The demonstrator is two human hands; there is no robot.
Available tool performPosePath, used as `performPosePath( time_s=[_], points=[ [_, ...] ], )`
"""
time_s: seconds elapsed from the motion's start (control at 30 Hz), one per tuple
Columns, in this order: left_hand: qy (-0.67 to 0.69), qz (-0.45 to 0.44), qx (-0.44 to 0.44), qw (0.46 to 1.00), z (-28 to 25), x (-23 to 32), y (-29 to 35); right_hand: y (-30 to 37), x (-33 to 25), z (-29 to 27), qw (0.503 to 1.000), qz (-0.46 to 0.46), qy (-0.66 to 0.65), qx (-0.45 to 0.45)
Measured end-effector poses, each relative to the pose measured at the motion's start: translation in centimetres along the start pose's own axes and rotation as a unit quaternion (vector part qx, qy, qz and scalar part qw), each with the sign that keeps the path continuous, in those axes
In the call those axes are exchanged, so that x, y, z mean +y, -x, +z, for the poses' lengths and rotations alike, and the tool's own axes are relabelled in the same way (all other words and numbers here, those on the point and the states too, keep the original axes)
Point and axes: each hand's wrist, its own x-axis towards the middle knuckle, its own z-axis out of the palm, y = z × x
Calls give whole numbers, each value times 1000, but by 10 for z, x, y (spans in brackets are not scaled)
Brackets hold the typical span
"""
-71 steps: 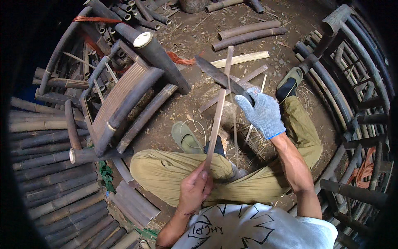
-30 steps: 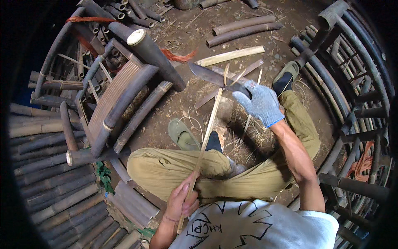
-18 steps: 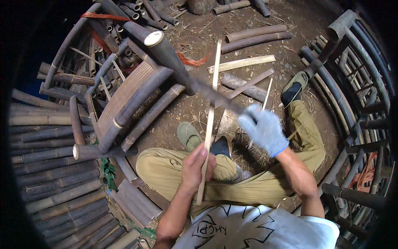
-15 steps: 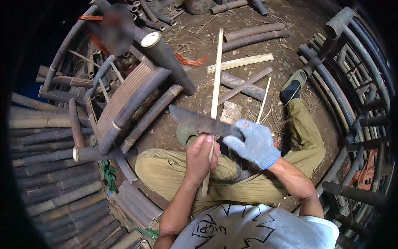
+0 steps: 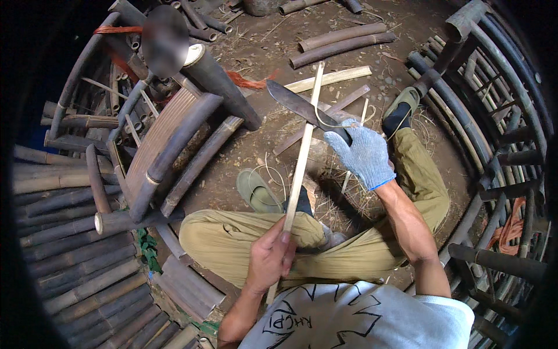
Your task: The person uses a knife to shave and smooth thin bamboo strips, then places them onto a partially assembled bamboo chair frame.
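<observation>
Shaving step: your left hand [image 5: 270, 256] grips the bamboo strip [image 5: 302, 151] w/ tip at 12 o'clock; gloved right hand [image 5: 363, 154] clenches the knife [image 5: 302, 107], blade across it. Next: steady downstroke along the strip, I'd judge

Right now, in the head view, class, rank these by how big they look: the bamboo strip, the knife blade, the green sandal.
1. bamboo strip, by far the longest, held by the left hand.
2. knife blade, held by the gloved right hand.
3. green sandal.
Blade and sandal look nearly alike, so their order is unsure.
</observation>
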Motion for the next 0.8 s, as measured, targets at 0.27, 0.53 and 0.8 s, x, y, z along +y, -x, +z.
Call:
performPosePath(
  time_s=[0.27,0.53,0.8],
  points=[
    [-86,-36,-50,994,-37,-17,67,-64,102,-31,986,146,-30,72],
    [-102,219,177,954,-56,-11,-73,11,-12,3,913,135,-326,-207],
    [-114,229,-63,965,-26,-10,-117,17,-51,48,644,334,-668,-166]
  ],
)
